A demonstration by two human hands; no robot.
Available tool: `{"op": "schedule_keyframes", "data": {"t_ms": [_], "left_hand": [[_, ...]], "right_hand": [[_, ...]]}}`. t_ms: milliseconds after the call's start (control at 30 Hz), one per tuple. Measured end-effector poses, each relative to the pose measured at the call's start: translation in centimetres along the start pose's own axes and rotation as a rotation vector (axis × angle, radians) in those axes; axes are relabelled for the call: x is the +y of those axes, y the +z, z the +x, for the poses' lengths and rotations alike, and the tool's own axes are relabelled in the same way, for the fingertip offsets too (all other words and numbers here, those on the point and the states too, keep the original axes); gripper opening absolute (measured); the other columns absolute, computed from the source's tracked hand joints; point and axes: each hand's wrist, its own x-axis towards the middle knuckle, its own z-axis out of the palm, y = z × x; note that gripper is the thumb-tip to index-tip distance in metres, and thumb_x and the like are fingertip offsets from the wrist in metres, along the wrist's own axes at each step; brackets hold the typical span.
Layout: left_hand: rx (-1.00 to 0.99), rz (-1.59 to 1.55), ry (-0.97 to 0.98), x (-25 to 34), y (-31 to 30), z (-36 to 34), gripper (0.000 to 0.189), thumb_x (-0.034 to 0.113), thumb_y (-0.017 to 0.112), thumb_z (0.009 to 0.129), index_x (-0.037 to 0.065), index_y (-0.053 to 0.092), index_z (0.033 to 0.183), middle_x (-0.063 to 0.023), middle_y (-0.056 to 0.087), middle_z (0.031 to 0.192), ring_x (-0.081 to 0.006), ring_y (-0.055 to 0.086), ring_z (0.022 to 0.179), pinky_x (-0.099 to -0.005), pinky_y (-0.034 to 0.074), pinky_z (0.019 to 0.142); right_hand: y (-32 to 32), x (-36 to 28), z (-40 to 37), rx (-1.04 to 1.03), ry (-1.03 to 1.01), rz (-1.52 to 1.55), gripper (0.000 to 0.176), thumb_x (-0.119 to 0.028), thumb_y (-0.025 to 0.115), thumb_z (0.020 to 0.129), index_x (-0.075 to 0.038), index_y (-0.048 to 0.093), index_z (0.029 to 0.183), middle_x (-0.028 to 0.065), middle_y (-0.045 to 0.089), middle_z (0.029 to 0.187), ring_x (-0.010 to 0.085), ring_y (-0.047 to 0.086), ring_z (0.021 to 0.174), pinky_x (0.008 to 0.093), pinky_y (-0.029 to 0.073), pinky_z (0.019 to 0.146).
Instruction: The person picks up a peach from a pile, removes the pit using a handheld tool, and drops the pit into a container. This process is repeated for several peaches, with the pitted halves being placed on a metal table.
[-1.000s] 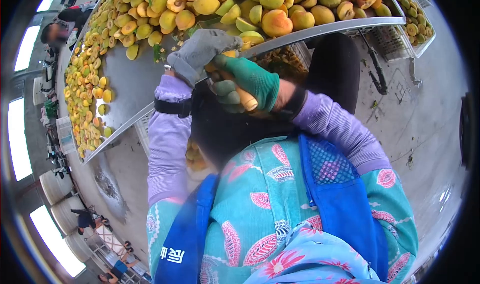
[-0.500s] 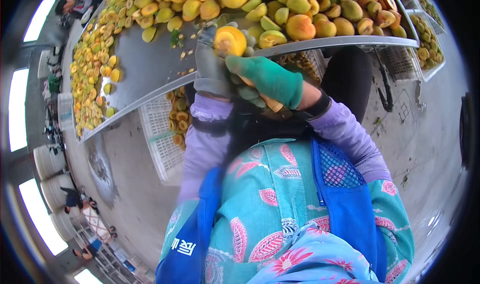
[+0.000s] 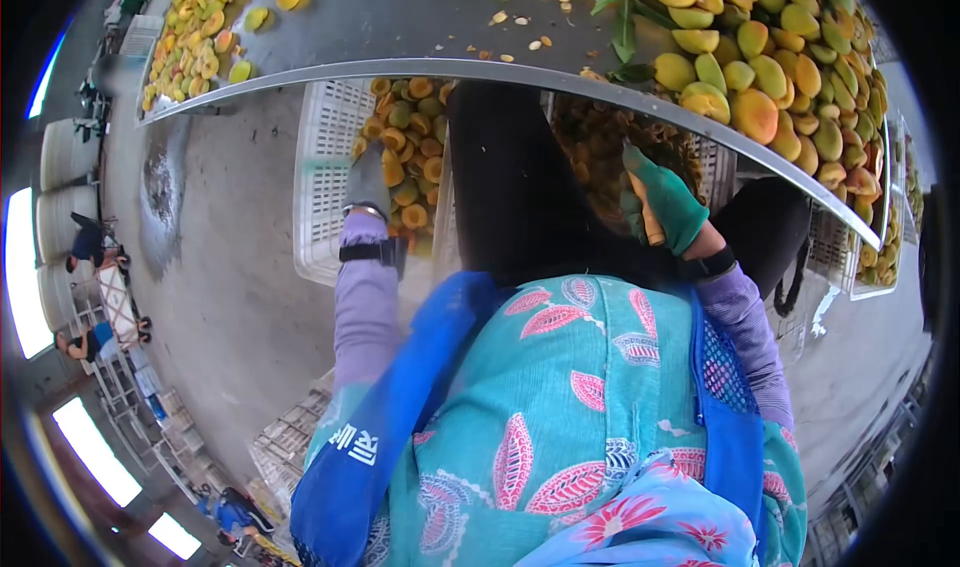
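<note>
My left hand (image 3: pixel 368 179), in a grey glove, hangs over a white crate (image 3: pixel 318 207) of halved fruit (image 3: pixel 405 147) below the table edge. Its fingers are blurred, and whether it holds anything cannot be made out. A green glove covers my right hand (image 3: pixel 668 205), closed around a tan handle (image 3: pixel 645 212) above a second container of brown, wet-looking pieces (image 3: pixel 600 152). The tool's working end is not clear. Whole and halved yellow-green fruit (image 3: pixel 770 82) is heaped on the metal table (image 3: pixel 400 22).
The table's raised metal rim (image 3: pixel 480 68) runs above both hands. Leaves (image 3: pixel 625 32) and small pits (image 3: pixel 535 44) lie on the tabletop. More fruit (image 3: pixel 205 37) is spread at its left end. Crates (image 3: pixel 870 267) stand at the right. People (image 3: pixel 90 342) are at the far left.
Both hands have come apart and down from the table edge, left hand to the left, right hand to the right. The orange fruit half is no longer seen between them. The view has shifted.
</note>
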Motion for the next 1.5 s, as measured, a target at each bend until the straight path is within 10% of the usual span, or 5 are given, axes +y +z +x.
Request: {"op": "schedule_keyframes", "data": {"t_ms": [233, 433, 833, 1133, 1500], "left_hand": [[0.133, 1.236, 1.146, -10.7, 6.1, 15.9, 0.039, 0.026, 0.057, 0.084, 0.004, 0.064, 0.116, -0.0236, 0.064, 0.112, -0.0388, 0.057, 0.114, -0.0442, 0.043, 0.100], [-0.417, 1.884, 0.657, -6.2, 3.5, 15.1, 0.033, 0.023, 0.059, 0.084, 0.002, 0.067, 0.109, -0.0214, 0.067, 0.101, -0.0341, 0.062, 0.104, -0.0407, 0.047, 0.094], [-0.792, 1.016, 1.690, 17.7, 28.1, -13.5, 0.035, 0.010, 0.064, 0.076, 0.008, 0.064, 0.111, -0.0185, 0.064, 0.104, -0.0334, 0.062, 0.098, -0.0384, 0.051, 0.084], [-1.344, 0.121, 0.201, 18.8, 26.5, -11.6, 0.048, 0.007, 0.066, 0.082, 0.002, 0.053, 0.128, -0.0111, 0.061, 0.118, -0.0227, 0.065, 0.093, -0.0310, 0.054, 0.074], [-0.630, 0.334, 1.303, 12.5, 26.0, -16.7, 0.025, 0.019, 0.051, 0.099, -0.002, 0.064, 0.107, -0.0134, 0.068, 0.104, -0.0216, 0.066, 0.090, -0.0326, 0.053, 0.080]], "right_hand": [[1.6, 0.1, 0.9, 0.033, -0.563, -0.564, 0.031, -0.036, 0.065, 0.089, -0.007, 0.057, 0.098, 0.0102, 0.058, 0.083, 0.0246, 0.057, 0.062, 0.0336, 0.048, 0.052], [3.1, -3.8, -4.6, 0.064, -0.441, -0.286, 0.039, -0.043, 0.048, 0.099, -0.005, 0.052, 0.092, 0.0011, 0.048, 0.057, 0.0084, 0.042, 0.041, 0.0222, 0.033, 0.040], [-1.9, -4.9, -6.5, 0.268, -0.442, 0.138, 0.037, -0.047, 0.050, 0.097, -0.010, 0.055, 0.093, 0.0008, 0.052, 0.062, 0.0125, 0.047, 0.045, 0.0255, 0.038, 0.042], [-4.2, -3.2, -5.1, 0.378, -0.841, -0.120, 0.039, -0.043, 0.052, 0.096, -0.004, 0.058, 0.096, 0.0078, 0.060, 0.070, 0.0220, 0.058, 0.056, 0.0348, 0.046, 0.054], [-1.0, -3.5, -3.6, 0.528, -1.218, -0.774, 0.040, -0.036, 0.044, 0.100, -0.001, 0.056, 0.114, 0.0213, 0.063, 0.075, 0.0353, 0.064, 0.067, 0.0446, 0.050, 0.059]]}}
